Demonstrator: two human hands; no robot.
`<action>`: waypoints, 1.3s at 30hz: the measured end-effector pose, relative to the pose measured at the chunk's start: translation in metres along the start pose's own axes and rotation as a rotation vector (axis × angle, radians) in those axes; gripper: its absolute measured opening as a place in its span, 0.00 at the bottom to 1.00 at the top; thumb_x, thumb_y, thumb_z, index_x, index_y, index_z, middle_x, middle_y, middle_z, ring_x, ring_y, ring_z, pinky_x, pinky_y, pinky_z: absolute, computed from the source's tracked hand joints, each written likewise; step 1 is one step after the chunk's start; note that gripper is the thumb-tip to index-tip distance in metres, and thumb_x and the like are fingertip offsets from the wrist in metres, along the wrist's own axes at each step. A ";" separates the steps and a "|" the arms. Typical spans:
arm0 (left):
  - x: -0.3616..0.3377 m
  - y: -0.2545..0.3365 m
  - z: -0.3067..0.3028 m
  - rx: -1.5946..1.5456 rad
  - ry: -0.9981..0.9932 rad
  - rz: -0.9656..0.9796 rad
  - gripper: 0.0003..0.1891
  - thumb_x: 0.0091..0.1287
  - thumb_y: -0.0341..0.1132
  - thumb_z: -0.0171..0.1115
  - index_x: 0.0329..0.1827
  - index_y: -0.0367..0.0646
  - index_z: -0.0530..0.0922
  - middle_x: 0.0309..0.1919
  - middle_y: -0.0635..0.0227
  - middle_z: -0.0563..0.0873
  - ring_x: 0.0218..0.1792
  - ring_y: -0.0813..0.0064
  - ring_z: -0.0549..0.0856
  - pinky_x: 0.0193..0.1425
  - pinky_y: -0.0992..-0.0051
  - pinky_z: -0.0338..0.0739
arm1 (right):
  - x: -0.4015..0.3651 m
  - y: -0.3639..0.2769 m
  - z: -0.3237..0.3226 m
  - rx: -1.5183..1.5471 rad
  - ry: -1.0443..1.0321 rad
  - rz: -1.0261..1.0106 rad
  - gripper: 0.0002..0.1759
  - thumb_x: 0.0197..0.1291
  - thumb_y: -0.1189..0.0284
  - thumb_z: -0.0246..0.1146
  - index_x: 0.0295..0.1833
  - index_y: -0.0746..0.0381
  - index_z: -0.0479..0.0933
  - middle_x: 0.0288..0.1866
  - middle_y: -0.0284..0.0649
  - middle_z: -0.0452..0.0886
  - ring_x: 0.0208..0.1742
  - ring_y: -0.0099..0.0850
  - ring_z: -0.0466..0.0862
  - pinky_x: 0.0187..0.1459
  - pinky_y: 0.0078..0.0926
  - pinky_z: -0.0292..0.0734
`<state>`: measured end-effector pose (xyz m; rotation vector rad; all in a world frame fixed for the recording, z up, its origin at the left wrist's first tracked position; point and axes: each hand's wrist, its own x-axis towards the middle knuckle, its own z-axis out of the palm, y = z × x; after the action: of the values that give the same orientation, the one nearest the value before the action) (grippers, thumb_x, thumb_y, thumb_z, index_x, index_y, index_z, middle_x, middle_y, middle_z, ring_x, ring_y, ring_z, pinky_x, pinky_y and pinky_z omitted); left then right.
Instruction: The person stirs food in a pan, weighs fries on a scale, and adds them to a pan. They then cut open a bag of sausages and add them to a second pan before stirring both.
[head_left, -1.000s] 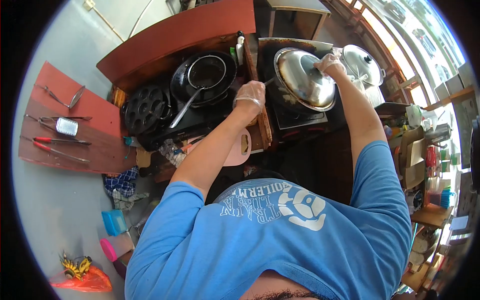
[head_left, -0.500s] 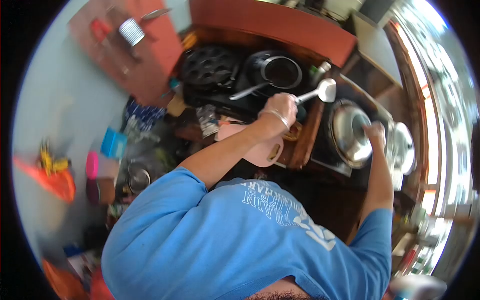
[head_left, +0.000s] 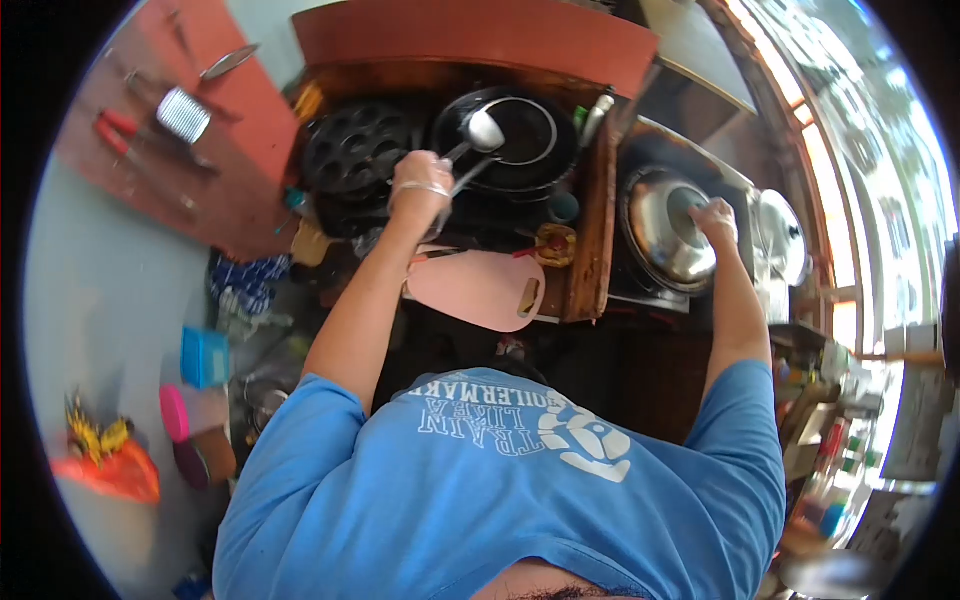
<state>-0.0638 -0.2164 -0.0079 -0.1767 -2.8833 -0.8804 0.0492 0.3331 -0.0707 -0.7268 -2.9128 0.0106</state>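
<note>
Where the room opens far left of the pink board (head_left: 478, 292), a grey wall (head_left: 85, 285) stands behind an orange bag (head_left: 120, 472) with bananas (head_left: 98, 436). Blue container (head_left: 205, 358) and pink-rimmed tub (head_left: 177, 413): left of the board and lower than it in view. Red panel (head_left: 225, 175): upper left of the board; on it, a grater (head_left: 184, 116), a red-handled tool (head_left: 118, 134) and a round strainer (head_left: 229, 62).

Worktop (head_left: 478, 238), beyond the board: dark surface, in shade. Molded pan (head_left: 357, 148) with round hollows sits upper left of the board. Left hand (head_left: 422, 182), in a clear glove, is closed around the handle of a metal utensil (head_left: 485, 131); its rounded end is above the black pan (head_left: 470, 110), beyond the board. Contact between utensil and pan: cannot tell.

Small yellow-and-red bowl (head_left: 555, 245): just beside the board, upper right. Wooden divider (head_left: 597, 225), worn and stained: right of the board, upright. Domed lid (head_left: 650, 235), past the divider: right hand (head_left: 715, 222), gloved, is closed on it near its middle. Further right of the board, a lidded pot (head_left: 780, 235), then bright windows (head_left: 850, 150); lower right, crowded shelves (head_left: 835, 450).
</note>
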 end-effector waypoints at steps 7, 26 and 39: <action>0.049 -0.042 0.020 0.149 -0.242 0.137 0.17 0.64 0.47 0.59 0.38 0.41 0.86 0.42 0.49 0.86 0.47 0.46 0.84 0.55 0.56 0.78 | -0.015 -0.012 -0.003 -0.021 -0.065 0.107 0.25 0.57 0.53 0.60 0.44 0.66 0.83 0.47 0.59 0.82 0.53 0.52 0.82 0.57 0.44 0.76; 0.014 -0.056 -0.034 0.167 -0.156 0.175 0.21 0.60 0.39 0.67 0.54 0.39 0.82 0.49 0.46 0.85 0.52 0.50 0.84 0.57 0.61 0.78 | -0.292 -0.006 0.084 0.299 -0.106 0.873 0.20 0.62 0.58 0.54 0.43 0.61 0.84 0.43 0.56 0.84 0.48 0.53 0.84 0.49 0.49 0.79; -0.205 -0.165 -0.061 0.402 -0.064 0.083 0.11 0.63 0.36 0.64 0.42 0.40 0.85 0.35 0.49 0.86 0.38 0.49 0.85 0.45 0.57 0.79 | -0.264 0.012 0.204 0.291 -0.318 0.393 0.20 0.60 0.60 0.63 0.43 0.68 0.81 0.44 0.59 0.83 0.51 0.54 0.82 0.51 0.49 0.78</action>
<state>0.1188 -0.4024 -0.0786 -0.2843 -3.0097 -0.2748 0.2574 0.2257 -0.3078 -1.3265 -2.8930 0.6286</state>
